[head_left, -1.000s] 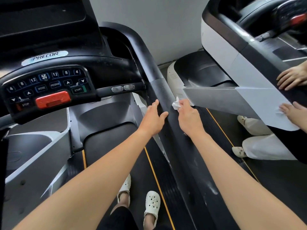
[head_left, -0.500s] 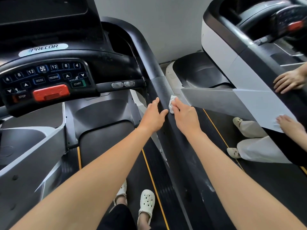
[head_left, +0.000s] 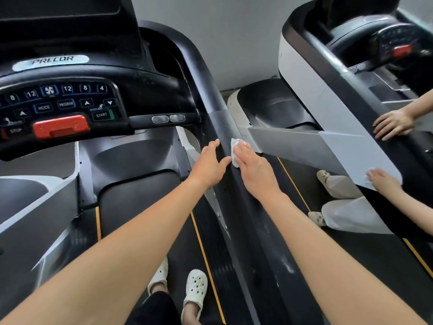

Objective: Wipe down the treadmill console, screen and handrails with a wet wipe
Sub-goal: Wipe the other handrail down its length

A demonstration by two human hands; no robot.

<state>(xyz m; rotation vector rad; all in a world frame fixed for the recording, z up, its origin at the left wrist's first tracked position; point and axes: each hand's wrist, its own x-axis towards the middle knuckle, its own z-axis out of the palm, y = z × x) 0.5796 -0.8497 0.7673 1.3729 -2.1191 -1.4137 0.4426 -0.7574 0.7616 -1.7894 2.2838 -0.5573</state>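
Observation:
My right hand (head_left: pixel 254 170) holds a crumpled white wet wipe (head_left: pixel 233 153) against the top of the black right handrail (head_left: pixel 220 123). Its fingers lie over the wipe and the thumb is hidden. My left hand (head_left: pixel 208 165) rests on the inner side of the same rail with spread, relaxed fingers, just left of the wipe, holding nothing. The console (head_left: pixel 70 102), with its button panel and red stop bar (head_left: pixel 61 127), is at the upper left. Above it is the dark screen (head_left: pixel 65 19).
My feet in white clogs (head_left: pixel 195 287) stand on the belt (head_left: pixel 140 202). On the neighbouring treadmill (head_left: pixel 304 73) at the right, another person has one hand (head_left: pixel 393 124) on its rail and the other hand (head_left: pixel 382 180) on its grey side panel.
My right hand has slid the wipe from the rail's outer edge onto its top, closer to my left hand. My left hand has barely moved.

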